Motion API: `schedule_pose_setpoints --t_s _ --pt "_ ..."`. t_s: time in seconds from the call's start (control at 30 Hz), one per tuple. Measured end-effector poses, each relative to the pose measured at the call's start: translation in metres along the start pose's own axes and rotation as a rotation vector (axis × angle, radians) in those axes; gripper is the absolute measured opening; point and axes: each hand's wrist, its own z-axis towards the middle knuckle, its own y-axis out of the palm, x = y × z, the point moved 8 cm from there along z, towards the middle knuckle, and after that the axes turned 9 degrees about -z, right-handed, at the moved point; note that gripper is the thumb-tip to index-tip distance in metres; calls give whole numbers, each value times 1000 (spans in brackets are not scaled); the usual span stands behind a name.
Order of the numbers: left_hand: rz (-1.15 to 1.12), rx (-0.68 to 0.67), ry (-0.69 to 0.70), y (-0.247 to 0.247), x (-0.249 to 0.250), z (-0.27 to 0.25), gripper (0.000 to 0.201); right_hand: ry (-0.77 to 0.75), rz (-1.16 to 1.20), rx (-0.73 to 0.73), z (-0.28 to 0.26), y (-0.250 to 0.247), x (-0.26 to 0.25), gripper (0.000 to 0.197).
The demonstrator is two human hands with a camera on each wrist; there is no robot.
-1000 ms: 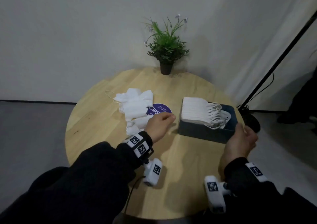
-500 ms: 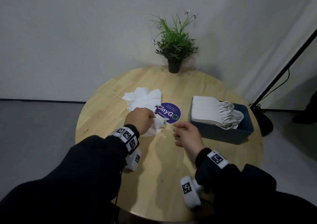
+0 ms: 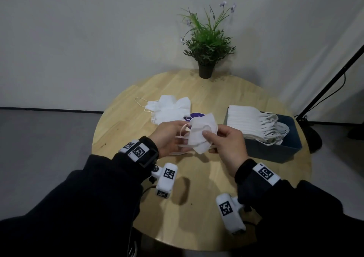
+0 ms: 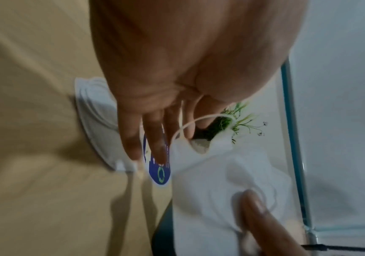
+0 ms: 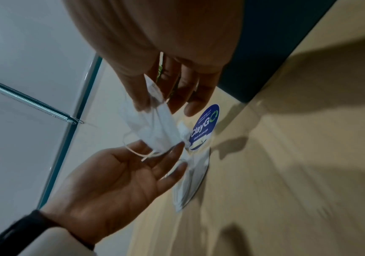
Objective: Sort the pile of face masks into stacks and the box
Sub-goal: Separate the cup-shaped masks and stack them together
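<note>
A white face mask (image 3: 202, 132) hangs above the middle of the round table (image 3: 122, 130). My right hand (image 3: 208, 138) pinches it between thumb and fingers (image 5: 143, 97). My left hand (image 3: 177, 136) is beside it with straight fingers (image 5: 168, 159) touching the mask's edge and its ear loop (image 4: 201, 119). The loose pile of masks (image 3: 169, 109) lies behind my left hand. A flat mask (image 5: 188, 187) lies on the table under my hands. At the right stands the dark blue box (image 3: 275, 150) with a neat stack of masks (image 3: 246, 122) in it.
A round purple sticker (image 3: 196, 115) is on the table between pile and box. A potted plant (image 3: 205, 47) stands at the far edge. A black stand pole (image 3: 334, 73) slants past the table's right side. Bare wood lies near me.
My left hand has lifted a mask off the pile and brought it towards me. My right hand has come over from the box's edge and taken hold of that mask.
</note>
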Motion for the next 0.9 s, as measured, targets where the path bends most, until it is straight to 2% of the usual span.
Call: schedule_pose_setpoints --t_s 0.07,0.1,0.17,0.23,0.3,0.37,0.47,0.57,0.63,0.67,0.73,0.8,0.87,0.9 --pt "112 100 121 -10 14 2 25 -25 -33 -8 0 -6 0 12" --pt "174 100 164 -9 22 2 29 -35 -44 -15 0 -8 -1 17" --pt "252 3 197 2 29 0 42 -41 -39 -32 -1 -12 -2 29" --pt "340 -124 194 18 25 -5 46 -37 -30 -48 -2 -13 1 45" --pt "408 -219 170 30 12 -7 44 -41 -23 -59 -3 -13 1 56" --pt "452 -293 133 36 -3 -8 31 -42 -24 -65 -5 -14 1 64" --pt "538 -323 122 35 -11 -6 16 -46 -4 -89 -8 -16 -3 57" --pt "552 -289 135 26 -5 -2 22 -36 31 -80 -8 -23 -6 27" --pt "579 -298 167 24 1 -3 25 -18 60 -87 -7 -27 -6 18" --pt "574 -329 184 27 2 -5 31 -1 83 -100 -6 -28 -5 20" --pt "524 -425 228 39 4 -12 49 30 113 -134 -5 -29 -2 38" --pt "520 -509 242 49 -1 -18 58 57 130 -178 -5 -25 0 55" --pt "548 -540 194 53 -8 -21 50 83 131 -201 -6 -24 4 56" --pt "586 -512 178 50 -10 -20 39 93 126 -189 -6 -26 6 49"
